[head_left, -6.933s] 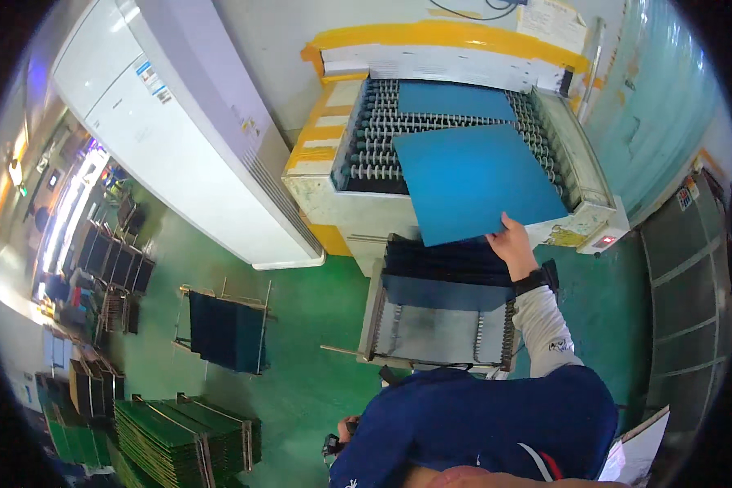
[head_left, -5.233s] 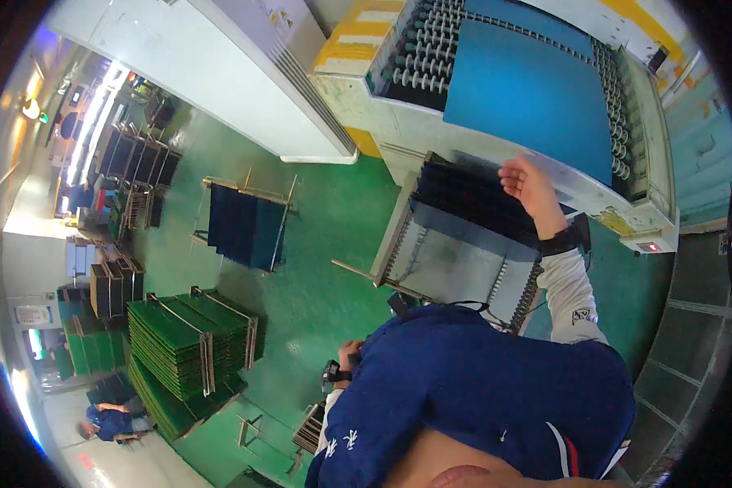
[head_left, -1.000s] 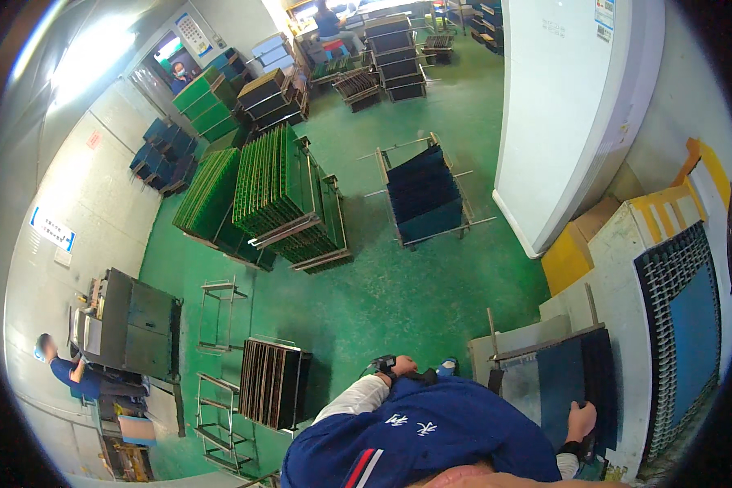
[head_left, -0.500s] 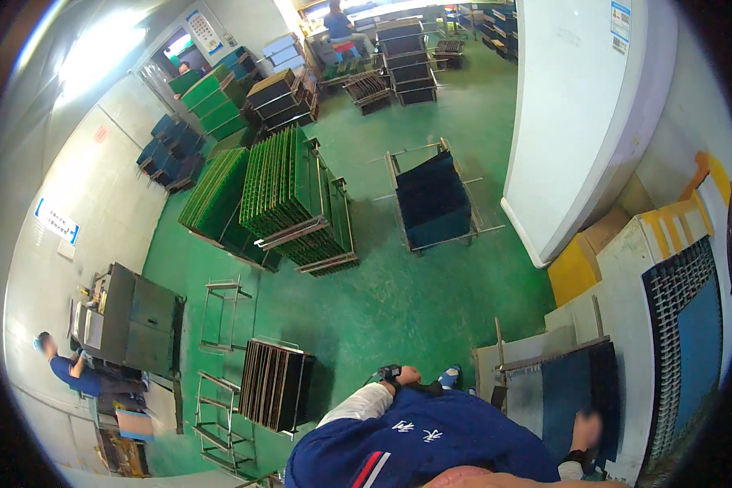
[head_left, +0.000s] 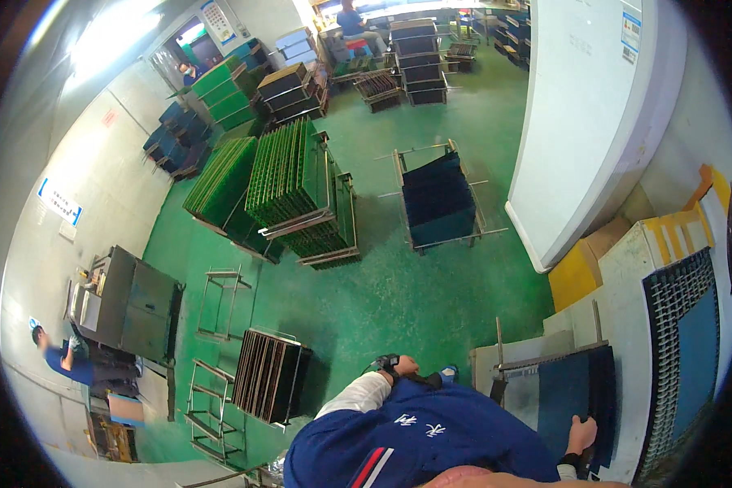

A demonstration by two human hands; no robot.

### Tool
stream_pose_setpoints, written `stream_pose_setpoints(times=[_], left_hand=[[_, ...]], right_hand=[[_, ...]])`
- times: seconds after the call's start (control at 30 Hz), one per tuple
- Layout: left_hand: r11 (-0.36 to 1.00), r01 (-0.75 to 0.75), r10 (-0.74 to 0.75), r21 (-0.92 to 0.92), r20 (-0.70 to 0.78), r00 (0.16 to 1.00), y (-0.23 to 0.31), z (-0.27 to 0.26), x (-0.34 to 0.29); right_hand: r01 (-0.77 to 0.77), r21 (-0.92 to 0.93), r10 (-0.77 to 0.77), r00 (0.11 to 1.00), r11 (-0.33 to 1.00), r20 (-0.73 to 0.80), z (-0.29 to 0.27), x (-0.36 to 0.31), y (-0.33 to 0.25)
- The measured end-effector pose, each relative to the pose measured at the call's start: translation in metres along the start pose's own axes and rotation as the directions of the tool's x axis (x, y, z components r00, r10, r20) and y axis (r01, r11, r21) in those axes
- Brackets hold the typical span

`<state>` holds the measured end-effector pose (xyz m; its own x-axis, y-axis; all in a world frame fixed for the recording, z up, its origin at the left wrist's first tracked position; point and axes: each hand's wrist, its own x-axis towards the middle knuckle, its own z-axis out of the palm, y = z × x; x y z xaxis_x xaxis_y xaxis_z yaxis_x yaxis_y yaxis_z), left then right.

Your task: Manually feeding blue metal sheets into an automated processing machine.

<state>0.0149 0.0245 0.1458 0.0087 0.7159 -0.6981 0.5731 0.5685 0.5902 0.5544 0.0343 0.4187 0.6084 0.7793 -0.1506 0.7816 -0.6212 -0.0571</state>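
Observation:
My right hand (head_left: 581, 436) is closed at the edge of a thin dark blue sheet (head_left: 563, 389), pinching it between thumb and fingers. That sheet stands among others in a metal-framed rack (head_left: 500, 342) at the lower right, with a further dark sheet (head_left: 603, 382) on its right side. My left hand (head_left: 405, 366), with a dark band and device at the wrist, is held in front of my waist. Its fingers are mostly hidden by my blue shirt (head_left: 431, 423), so what it holds, if anything, does not show.
Racks of green panels (head_left: 289, 175) stand ahead on the left. A rack with dark sheets (head_left: 439, 203) sits mid-floor, and another rack (head_left: 272, 378) nearer. Empty metal frames (head_left: 211, 407) are beside it. A white partition (head_left: 581, 130) rises right. A co-worker (head_left: 73, 358) stands by a grey cabinet (head_left: 130, 305).
The view has shifted slightly. My right hand, blurred before, is now sharp and slightly higher at the dark blue sheet's edge. The co-worker at left has changed arm posture.

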Motion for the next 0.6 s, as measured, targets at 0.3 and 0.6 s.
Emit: stream_pose_setpoints(times=[0.3,0.6], left_hand=[[0.994,0.032,-0.042,-0.108,-0.096,0.994,-0.028,0.014,0.022],[0.994,0.104,-0.103,0.014,-0.085,0.991,0.01,0.004,0.01]], right_hand=[[0.041,0.009,-0.04,0.996,0.999,-0.081,0.007,0.006,0.004],[0.042,-0.029,-0.044,0.997,0.999,-0.065,0.015,0.006,0.017]])
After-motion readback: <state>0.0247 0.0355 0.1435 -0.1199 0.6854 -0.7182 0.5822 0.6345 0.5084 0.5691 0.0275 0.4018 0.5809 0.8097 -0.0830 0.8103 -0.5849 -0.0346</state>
